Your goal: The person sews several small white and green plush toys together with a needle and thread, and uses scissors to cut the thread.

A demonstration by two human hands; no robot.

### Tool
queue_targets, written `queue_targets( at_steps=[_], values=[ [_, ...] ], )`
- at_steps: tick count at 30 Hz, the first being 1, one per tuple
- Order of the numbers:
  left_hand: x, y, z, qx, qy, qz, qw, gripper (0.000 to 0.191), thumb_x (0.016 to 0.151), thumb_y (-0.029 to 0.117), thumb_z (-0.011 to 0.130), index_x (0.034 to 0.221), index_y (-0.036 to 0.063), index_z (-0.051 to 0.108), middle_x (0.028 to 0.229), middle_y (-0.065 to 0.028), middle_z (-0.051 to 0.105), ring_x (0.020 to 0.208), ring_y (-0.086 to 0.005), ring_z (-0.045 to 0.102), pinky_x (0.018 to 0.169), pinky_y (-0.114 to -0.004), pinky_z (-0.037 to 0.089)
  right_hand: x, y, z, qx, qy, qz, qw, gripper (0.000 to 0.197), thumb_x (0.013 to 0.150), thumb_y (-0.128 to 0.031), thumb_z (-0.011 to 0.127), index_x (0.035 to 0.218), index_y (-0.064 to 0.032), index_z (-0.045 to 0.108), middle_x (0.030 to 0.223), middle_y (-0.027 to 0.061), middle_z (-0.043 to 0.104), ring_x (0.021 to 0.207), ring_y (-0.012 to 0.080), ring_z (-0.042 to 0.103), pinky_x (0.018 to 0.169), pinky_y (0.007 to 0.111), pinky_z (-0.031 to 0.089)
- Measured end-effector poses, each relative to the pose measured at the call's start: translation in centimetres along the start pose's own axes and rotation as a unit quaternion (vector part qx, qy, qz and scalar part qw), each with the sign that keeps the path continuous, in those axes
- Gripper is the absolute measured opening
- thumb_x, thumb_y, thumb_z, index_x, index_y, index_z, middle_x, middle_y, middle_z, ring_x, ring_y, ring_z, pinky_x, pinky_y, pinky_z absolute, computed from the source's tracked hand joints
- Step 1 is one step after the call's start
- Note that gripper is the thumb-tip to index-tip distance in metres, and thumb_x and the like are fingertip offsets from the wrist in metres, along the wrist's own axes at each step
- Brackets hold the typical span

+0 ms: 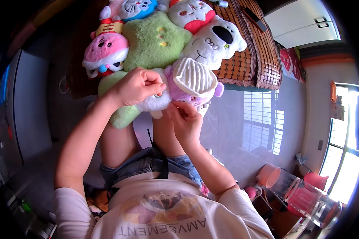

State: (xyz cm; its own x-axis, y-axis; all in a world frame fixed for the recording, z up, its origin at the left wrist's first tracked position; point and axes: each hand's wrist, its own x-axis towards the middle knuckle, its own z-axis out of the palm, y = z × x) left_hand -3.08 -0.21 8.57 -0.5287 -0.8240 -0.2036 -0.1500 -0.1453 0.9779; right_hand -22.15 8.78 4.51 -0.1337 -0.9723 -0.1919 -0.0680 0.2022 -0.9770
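Note:
My left hand (143,86) is over a green-and-white plush toy (152,103) at the table's near edge, thumb and fingers pinched together. Close by on the right, my right hand (187,119) has its fingertips pinched at the toy's white edge. Whether a fine thread or needle is in either hand is too small to tell. A purple plush (179,93) with a white ribbed cap (196,77) lies just beyond my right hand. Behind my left hand is a fluffy green star-shaped plush (152,40).
Around the star sit a pink plush (106,47), a white dog plush (215,41), a white-and-red plush (191,13) and a blue cat plush (140,9). A thread spool (223,4) and a phone (254,19) lie on the tile mat (236,68). Plastic tubs (299,194) stand lower right.

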Motion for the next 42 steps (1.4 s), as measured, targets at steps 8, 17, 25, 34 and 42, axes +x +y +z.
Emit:
queue_targets(
  at_steps=[8,17,25,34,42],
  values=[
    [-0.7,-0.9,0.5,0.074,-0.006,0.081,0.994,0.021,0.087,0.012,0.068,0.072,-0.0008,0.062,0.062,0.0007,0.051,0.060,-0.0061,0.044,0.055,-0.027,0.037,0.3,1.4,2.4,-0.035,0.084,-0.071,0.993,0.005,0.089,-0.002,0.067,0.091,0.0018,0.069,0.080,0.0016,0.066,0.072,0.0063,0.059,0.065,0.021,0.047],
    [-1.0,-0.7,1.4,0.204,0.007,0.154,0.967,0.015,0.081,0.014,0.071,0.073,0.0025,0.065,0.067,-0.0064,0.053,0.069,-0.0202,0.052,0.066,-0.034,0.043,0.3,1.5,2.7,0.073,0.084,-0.020,0.994,0.004,0.092,0.000,0.064,0.094,0.0006,0.066,0.083,0.0010,0.065,0.072,0.0065,0.057,0.064,0.020,0.045],
    [-1.0,-1.4,1.8,0.231,0.006,0.181,0.956,0.013,0.079,0.014,0.073,0.074,0.0037,0.066,0.071,-0.0079,0.054,0.074,-0.0240,0.054,0.071,-0.036,0.044,1.0,1.2,3.3,0.248,0.101,0.084,0.960,0.004,0.092,-0.001,0.064,0.095,0.0012,0.065,0.083,0.0030,0.064,0.070,0.0079,0.057,0.062,0.021,0.047],
    [-1.2,-1.4,1.7,0.228,0.008,0.174,0.958,0.014,0.079,0.014,0.072,0.074,0.0031,0.065,0.069,-0.0076,0.053,0.072,-0.0228,0.053,0.069,-0.035,0.044,0.2,-0.7,3.2,0.117,0.105,0.026,0.987,0.007,0.089,0.000,0.067,0.095,0.0020,0.065,0.084,0.0040,0.065,0.074,0.0088,0.061,0.065,0.022,0.049],
    [-1.3,-1.9,1.2,0.046,0.016,0.097,0.994,0.018,0.086,0.010,0.070,0.073,0.0000,0.061,0.070,-0.0016,0.048,0.067,-0.0113,0.046,0.063,-0.028,0.038,0.1,1.6,2.2,-0.069,0.100,-0.115,0.986,0.010,0.088,0.001,0.065,0.098,0.0030,0.065,0.090,0.0065,0.064,0.077,0.0116,0.063,0.069,0.024,0.052]
  ],
)
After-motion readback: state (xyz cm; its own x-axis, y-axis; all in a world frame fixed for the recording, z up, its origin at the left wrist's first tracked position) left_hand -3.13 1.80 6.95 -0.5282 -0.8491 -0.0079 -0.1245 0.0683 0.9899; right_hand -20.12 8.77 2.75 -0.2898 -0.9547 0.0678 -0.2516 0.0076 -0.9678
